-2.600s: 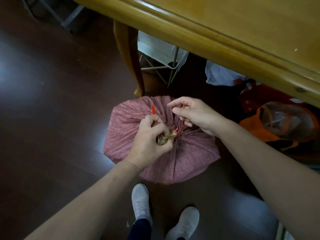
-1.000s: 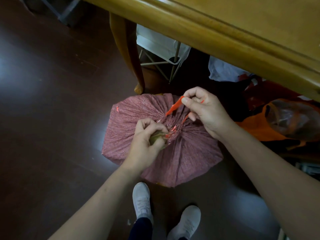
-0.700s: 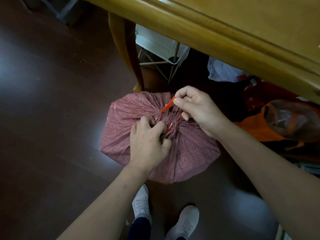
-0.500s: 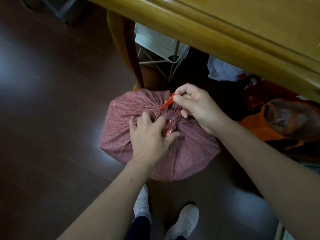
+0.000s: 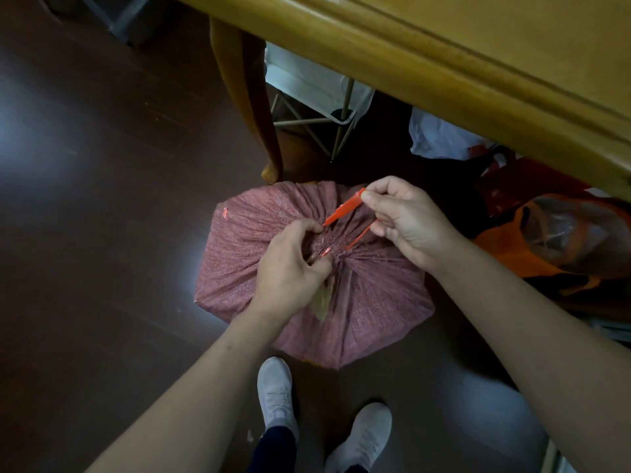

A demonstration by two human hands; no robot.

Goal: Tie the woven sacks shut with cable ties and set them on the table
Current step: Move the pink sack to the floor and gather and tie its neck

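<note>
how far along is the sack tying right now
Done: the woven sack is bunched into pleats. In hand: the left hand grips the bunched neck while the right hand pinches the orange cable tie running to it. Left: apparently cinching it tight, then lifting the sack off the floor onto the table.

The sack [image 5: 358, 302] sits on the floor [image 5: 102, 199], directly ahead of the person's shoes [image 5: 275, 390] and just short of the table leg [image 5: 249, 114]. The table [image 5: 444, 63] overhangs beyond and to the right. The left hand [image 5: 290, 268] grips the gathered neck at the sack's top centre. The right hand [image 5: 406, 220], just right of it, pinches the cable tie [image 5: 343, 210], which runs down to the neck. Under the table, a folding frame [image 5: 317, 97] stands behind the sack and a bag [image 5: 563, 240] lies to its right.
</note>
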